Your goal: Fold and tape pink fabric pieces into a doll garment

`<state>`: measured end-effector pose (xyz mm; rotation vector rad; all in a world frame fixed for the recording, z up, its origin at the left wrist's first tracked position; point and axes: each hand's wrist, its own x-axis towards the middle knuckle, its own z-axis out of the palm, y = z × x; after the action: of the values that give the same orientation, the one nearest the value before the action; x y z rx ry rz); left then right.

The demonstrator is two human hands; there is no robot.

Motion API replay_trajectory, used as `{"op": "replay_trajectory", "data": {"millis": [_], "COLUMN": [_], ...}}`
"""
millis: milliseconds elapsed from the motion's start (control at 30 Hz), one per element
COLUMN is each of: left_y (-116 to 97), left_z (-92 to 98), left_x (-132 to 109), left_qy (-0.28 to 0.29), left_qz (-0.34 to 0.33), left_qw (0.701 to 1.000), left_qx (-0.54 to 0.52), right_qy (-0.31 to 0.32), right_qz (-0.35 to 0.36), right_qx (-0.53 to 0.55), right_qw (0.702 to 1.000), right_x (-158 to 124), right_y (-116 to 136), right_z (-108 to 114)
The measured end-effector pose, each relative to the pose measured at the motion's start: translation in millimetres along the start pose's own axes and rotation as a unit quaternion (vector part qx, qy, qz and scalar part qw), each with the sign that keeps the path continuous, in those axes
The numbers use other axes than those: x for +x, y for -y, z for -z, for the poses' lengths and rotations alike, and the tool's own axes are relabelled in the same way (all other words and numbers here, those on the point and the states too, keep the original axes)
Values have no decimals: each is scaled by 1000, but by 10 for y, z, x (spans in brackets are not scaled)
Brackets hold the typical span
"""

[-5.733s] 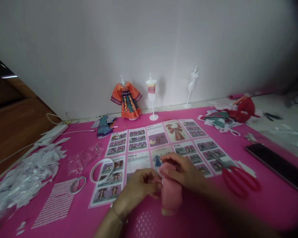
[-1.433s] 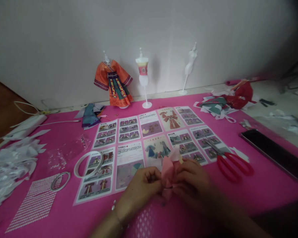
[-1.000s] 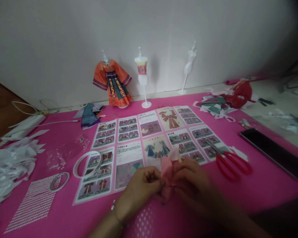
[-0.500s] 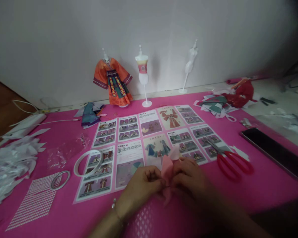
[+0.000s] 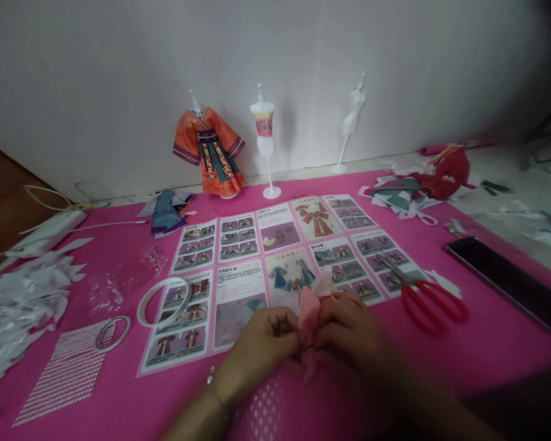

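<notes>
Low in the middle of the view, a small piece of pink fabric (image 5: 309, 313) is pinched between both hands. My left hand (image 5: 272, 334) is closed on its left side, thumb and fingertips together. From the right, my right hand (image 5: 349, 324) grips the same fabric, its lower part dim and blurred. Paler pink tips of cloth stick up above the fingers. Beneath the hands and beyond them lies a printed instruction sheet (image 5: 239, 278) with pictures of doll clothes. Red-handled scissors (image 5: 434, 300) rest to the right of my right hand, their blades on the sheet.
At the back stand a doll mannequin in an orange robe (image 5: 211, 150), one with a pink-and-yellow top (image 5: 265, 125) and a bare one (image 5: 353, 116). Tape rolls (image 5: 142, 306) and a rhinestone sheet (image 5: 62, 373) lie left; a phone (image 5: 505, 282) and fabric scraps (image 5: 408, 190) lie right.
Almost nothing differs. The fingers of my right hand have shifted very slightly on the pink fabric, and both hands stay in the same place.
</notes>
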<state>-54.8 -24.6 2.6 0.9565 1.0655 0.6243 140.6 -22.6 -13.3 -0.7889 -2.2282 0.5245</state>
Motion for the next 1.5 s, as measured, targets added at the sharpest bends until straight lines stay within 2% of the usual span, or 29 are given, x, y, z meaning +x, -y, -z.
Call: {"op": "replay_trajectory", "data": {"millis": [300, 633, 967, 1133, 1333, 1500], "left_y": [7, 29, 13, -13, -62, -49], "left_z": [-5, 16, 1, -14, -46, -40], "left_x": [3, 12, -4, -1, -25, -24], "left_qy": [18, 16, 21, 20, 8, -6], "left_qz": [-12, -17, -13, -14, -17, -11], "left_qw": [1000, 1000, 1000, 1000, 1000, 1000], "left_qx": [-3, -16, 2, -4, -1, 19], "right_qy": [-13, -12, -9, -24, 6, 5], "right_qz": [19, -5, 16, 21, 0, 32], "right_qx": [1, 0, -4, -5, 20, 20], "right_qw": [1000, 1000, 1000, 999, 1000, 999], "right_x": [12, 4, -8, 22, -11, -37], "right_y": [2, 30, -24, 16, -23, -102], "right_z": [16, 24, -11, 12, -3, -52]}}
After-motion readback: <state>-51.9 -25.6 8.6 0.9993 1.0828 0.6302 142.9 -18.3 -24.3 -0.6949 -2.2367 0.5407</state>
